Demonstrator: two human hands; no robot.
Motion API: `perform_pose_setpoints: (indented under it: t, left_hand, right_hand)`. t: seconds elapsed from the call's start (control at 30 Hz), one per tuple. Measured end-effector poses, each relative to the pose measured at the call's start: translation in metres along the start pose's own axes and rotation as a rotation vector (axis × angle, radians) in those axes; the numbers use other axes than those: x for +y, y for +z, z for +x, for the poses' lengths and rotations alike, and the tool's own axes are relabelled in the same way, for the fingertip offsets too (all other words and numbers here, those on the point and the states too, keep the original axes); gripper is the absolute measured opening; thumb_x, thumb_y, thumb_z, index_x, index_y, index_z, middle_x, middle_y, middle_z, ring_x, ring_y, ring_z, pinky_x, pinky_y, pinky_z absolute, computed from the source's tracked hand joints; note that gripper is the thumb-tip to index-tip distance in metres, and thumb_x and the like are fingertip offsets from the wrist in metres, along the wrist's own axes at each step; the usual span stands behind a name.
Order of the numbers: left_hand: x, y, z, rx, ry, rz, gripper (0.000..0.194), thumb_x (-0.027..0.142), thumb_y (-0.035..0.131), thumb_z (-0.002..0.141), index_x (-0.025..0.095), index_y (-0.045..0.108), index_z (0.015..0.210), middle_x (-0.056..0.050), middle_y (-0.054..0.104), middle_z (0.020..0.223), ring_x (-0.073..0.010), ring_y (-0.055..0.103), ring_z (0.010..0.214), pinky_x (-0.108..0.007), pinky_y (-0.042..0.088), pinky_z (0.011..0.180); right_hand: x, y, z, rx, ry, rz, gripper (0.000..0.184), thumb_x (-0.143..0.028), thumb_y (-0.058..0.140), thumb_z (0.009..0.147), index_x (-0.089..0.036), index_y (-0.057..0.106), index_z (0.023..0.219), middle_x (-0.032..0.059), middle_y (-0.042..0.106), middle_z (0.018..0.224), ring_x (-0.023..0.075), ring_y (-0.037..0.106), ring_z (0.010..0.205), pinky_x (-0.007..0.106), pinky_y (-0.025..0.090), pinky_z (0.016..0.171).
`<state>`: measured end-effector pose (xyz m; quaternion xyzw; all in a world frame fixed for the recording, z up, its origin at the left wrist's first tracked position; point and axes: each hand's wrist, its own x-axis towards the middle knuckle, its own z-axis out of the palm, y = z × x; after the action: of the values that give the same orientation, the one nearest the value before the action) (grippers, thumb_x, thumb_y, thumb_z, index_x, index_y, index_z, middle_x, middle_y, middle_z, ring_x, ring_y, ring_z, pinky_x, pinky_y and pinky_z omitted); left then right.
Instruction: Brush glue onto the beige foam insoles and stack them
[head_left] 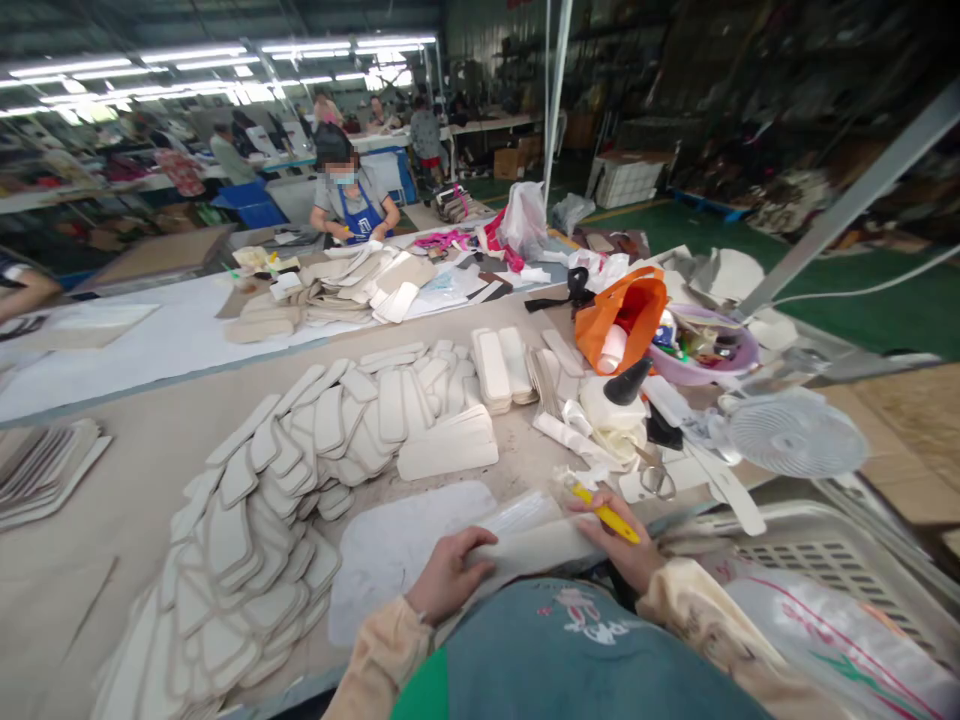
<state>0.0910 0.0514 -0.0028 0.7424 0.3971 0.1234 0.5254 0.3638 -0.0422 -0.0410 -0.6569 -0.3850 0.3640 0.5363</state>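
My left hand is closed on the near end of a long beige insole-shaped piece that lies across my lap edge of the table. My right hand grips the other end of that piece and also holds a yellow-handled brush or tool between its fingers. Under the piece lies a pale flat work pad. A wide fan of overlapping beige pieces spreads to the left of my hands.
Stacked pieces, an orange bag, a pink bowl of odds, scissors and a small white fan stand to the right. A white crate sits by my right side. A person in a blue apron works across the table.
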Motion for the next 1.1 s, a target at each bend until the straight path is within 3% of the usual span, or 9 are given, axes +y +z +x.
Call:
perform_pose_setpoints:
  t: [0.07,0.13,0.2,0.3,0.43,0.57,0.7,0.93,1.1]
  left_hand:
    - [-0.01,0.013,-0.012,0.057,-0.108,-0.113,0.032,0.027,0.065,0.07,0.02,0.061,0.102,0.0,0.066,0.084,-0.0156,0.06,0.08,-0.027,0.046,0.076]
    - [-0.024,0.025,-0.026,0.128,-0.238,-0.32,0.033,0.032,0.069,0.066,0.019,0.059,0.095,0.002,0.063,0.076,-0.0143,0.058,0.072,-0.026,0.047,0.068]
    - [-0.039,0.038,-0.04,0.201,-0.374,-0.564,0.035,0.039,0.073,0.061,0.018,0.056,0.083,0.003,0.06,0.071,-0.0133,0.057,0.066,-0.026,0.047,0.061]
    - [-0.06,0.054,-0.056,0.346,-0.541,-0.757,0.041,0.046,0.075,0.056,0.017,0.055,0.077,0.002,0.062,0.067,-0.0129,0.058,0.061,-0.025,0.047,0.057]
    - [-0.077,0.065,-0.058,0.514,-0.641,-0.567,0.034,0.048,0.067,0.065,0.017,0.058,0.074,0.0,0.063,0.063,-0.0148,0.062,0.06,-0.024,0.046,0.052]
    - [-0.087,0.065,-0.044,0.617,-0.673,-0.389,0.021,0.037,0.062,0.071,0.018,0.057,0.078,0.002,0.062,0.061,-0.014,0.062,0.057,-0.023,0.042,0.048]
    - [-0.091,0.061,-0.033,0.702,-0.688,-0.207,0.019,0.03,0.063,0.072,0.018,0.056,0.085,0.004,0.06,0.06,-0.0135,0.061,0.059,-0.024,0.043,0.057]
    - [-0.09,0.056,-0.027,0.676,-0.683,0.023,0.038,0.032,0.061,0.076,0.016,0.055,0.11,0.002,0.063,0.067,-0.0165,0.062,0.07,-0.027,0.041,0.067]
    - [-0.096,0.056,-0.023,0.626,-0.691,0.064,0.041,0.033,0.06,0.078,0.014,0.056,0.115,0.001,0.064,0.07,-0.0159,0.062,0.072,-0.026,0.041,0.069]
  right_hand:
    - [0.005,-0.001,-0.007,0.021,0.113,0.012,0.04,-0.05,0.073,0.067,-0.027,0.046,0.084,0.0005,0.069,0.076,0.0227,0.066,0.064,0.033,0.054,0.054]
    - [0.012,-0.003,-0.012,0.059,0.164,0.003,0.04,-0.049,0.075,0.064,-0.027,0.047,0.082,-0.0015,0.065,0.071,0.0204,0.061,0.056,0.032,0.05,0.048]
    - [0.018,-0.004,-0.013,0.074,0.143,-0.037,0.038,-0.049,0.075,0.064,-0.027,0.049,0.082,-0.0012,0.063,0.071,0.0197,0.059,0.056,0.032,0.048,0.048]
    - [0.025,-0.005,-0.008,-0.025,0.052,-0.138,0.036,-0.05,0.072,0.067,-0.026,0.051,0.084,-0.0006,0.062,0.072,0.0194,0.058,0.058,0.032,0.048,0.053]
    - [0.034,0.001,0.01,-0.133,-0.087,-0.268,0.03,-0.053,0.062,0.075,-0.026,0.053,0.084,0.0004,0.062,0.071,0.0198,0.058,0.061,0.032,0.048,0.057]
    - [0.039,0.014,0.032,-0.18,-0.158,-0.34,0.028,-0.053,0.059,0.078,-0.026,0.052,0.083,-0.0002,0.061,0.072,0.0192,0.058,0.063,0.031,0.046,0.06]
    - [0.038,0.026,0.049,-0.204,-0.193,-0.375,0.028,-0.052,0.058,0.078,-0.025,0.051,0.082,-0.0024,0.06,0.07,0.018,0.057,0.061,0.029,0.045,0.062]
    - [0.039,0.034,0.058,-0.208,-0.19,-0.439,0.031,-0.055,0.054,0.079,-0.025,0.048,0.076,-0.0037,0.056,0.065,0.0171,0.055,0.059,0.029,0.043,0.061]
    - [0.046,0.034,0.061,-0.211,-0.198,-0.485,0.031,-0.054,0.053,0.08,-0.025,0.048,0.076,-0.0039,0.055,0.064,0.0166,0.054,0.058,0.029,0.043,0.062]
